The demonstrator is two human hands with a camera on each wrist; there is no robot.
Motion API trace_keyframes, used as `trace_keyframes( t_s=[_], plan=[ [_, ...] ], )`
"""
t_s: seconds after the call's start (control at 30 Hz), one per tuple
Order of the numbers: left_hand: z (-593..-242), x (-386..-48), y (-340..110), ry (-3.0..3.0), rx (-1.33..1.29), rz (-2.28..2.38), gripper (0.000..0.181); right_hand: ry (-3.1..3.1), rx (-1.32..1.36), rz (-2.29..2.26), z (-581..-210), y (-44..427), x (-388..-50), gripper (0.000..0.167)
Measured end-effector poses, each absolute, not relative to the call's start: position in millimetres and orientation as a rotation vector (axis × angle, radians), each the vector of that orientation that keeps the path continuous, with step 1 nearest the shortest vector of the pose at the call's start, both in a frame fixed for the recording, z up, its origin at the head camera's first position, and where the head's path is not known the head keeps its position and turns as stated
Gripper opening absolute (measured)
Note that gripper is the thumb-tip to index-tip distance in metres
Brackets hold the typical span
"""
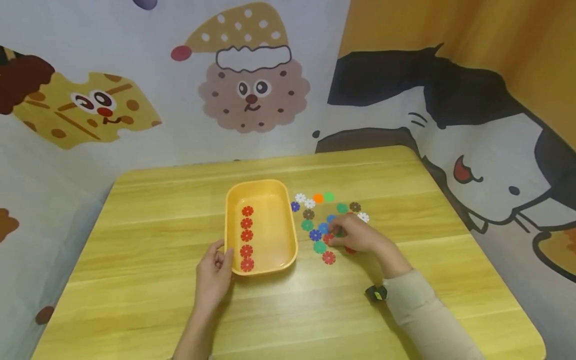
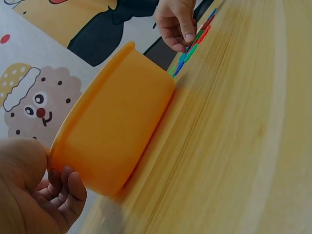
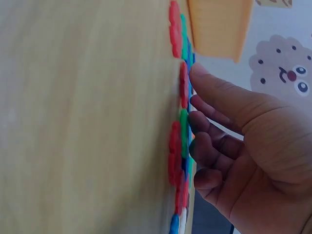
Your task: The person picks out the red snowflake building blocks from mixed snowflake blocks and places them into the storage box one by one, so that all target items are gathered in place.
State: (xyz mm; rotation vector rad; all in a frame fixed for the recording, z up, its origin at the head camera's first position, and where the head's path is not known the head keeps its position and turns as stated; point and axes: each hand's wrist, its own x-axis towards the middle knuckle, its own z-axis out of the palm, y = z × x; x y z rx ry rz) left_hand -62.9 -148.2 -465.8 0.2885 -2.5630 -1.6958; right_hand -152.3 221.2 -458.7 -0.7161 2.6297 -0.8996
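A yellow plastic tray (image 1: 288, 215) stands on the table, with several red snowflake discs (image 1: 246, 235) in a column along its left side. My left hand (image 1: 213, 272) grips the tray's near left edge, thumb over the rim and fingers curled against the outer wall. Right of the tray, my right hand (image 1: 355, 234) reaches down into a loose spread of coloured snowflake discs. Its thumb and forefinger pinch a red snowflake disc (image 1: 328, 240) at table level. The right wrist view shows this red disc (image 3: 184, 85) edge-on beside the thumb; the hand hides some discs beneath it.
Around the right hand lie blue discs (image 1: 315, 235), green discs (image 1: 320, 247), white discs (image 1: 300, 198), an orange disc (image 1: 318, 198) and another red disc (image 1: 329, 258). The wooden table (image 1: 148, 250) ends at a cartoon-printed curtain (image 1: 180, 135). A black band (image 1: 377, 294) is at the right wrist.
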Motion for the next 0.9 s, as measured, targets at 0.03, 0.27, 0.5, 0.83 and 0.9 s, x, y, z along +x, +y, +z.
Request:
trace_keyframes(
  t_s=[0.03,0.27,0.5,0.83,0.9],
  plan=[
    [-465.8,-62.9,-148.1,-2.564,0.29,-1.694,0.039,2.636,-0.721,-0.883,-459.2,219.9,-152.5,0.02],
    [-465.0,-62.5,-147.1,-2.574,0.311,-1.708,0.041,2.648,-0.658,-0.812,-457.0,217.8,-152.2,0.021],
    [-463.6,-62.1,-147.2,-2.576,0.341,-1.717,0.041,2.6,-0.598,-0.822,-456.2,216.5,-153.6,0.026],
    [-465.2,-62.6,-146.6,-2.557,0.314,-1.697,0.038,2.585,-0.627,-0.874,-457.2,216.9,-154.1,0.031],
    [-465.3,-62.3,-146.5,-2.558,0.314,-1.696,0.038,2.59,-0.64,-0.879,-457.7,218.0,-154.2,0.036]
  ],
)
